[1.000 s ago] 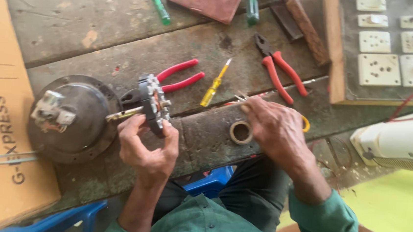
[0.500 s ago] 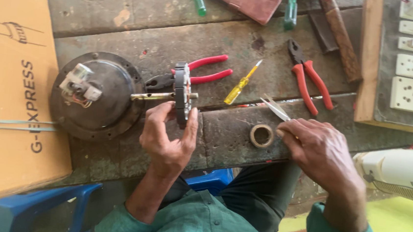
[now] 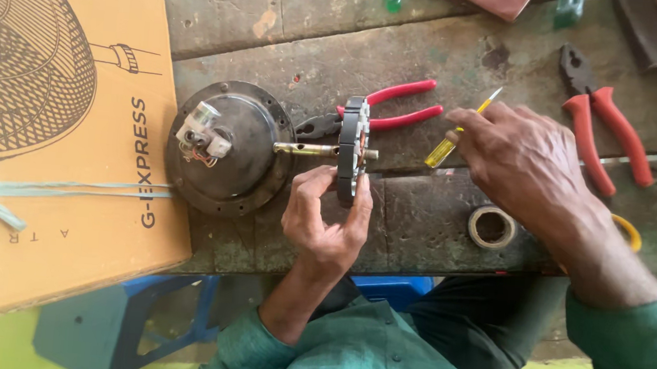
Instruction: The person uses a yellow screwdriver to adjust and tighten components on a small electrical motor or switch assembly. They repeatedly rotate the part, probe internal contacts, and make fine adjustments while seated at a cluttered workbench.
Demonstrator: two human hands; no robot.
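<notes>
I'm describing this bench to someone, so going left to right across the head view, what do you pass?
Cardboard box → round motor housing → stator on its shaft, held by left hand → yellow screwdriver → right hand → red pliers.

Green work shirt, bare hands

A buttoned green shirt (image 3: pixel 378 352) is worn; long sleeves (image 3: pixel 636 349) are seen, and dark trousers (image 3: pixel 490 314) beneath.

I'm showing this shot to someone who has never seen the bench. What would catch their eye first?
Probably the left hand at centre, holding a dark ring-shaped motor core on a brass shaft. Just left of it lies a round grey motor housing, and a big orange cardboard box fills the left side. The right hand reaches over a yellow-handled screwdriver, beside red-handled pliers.
</notes>
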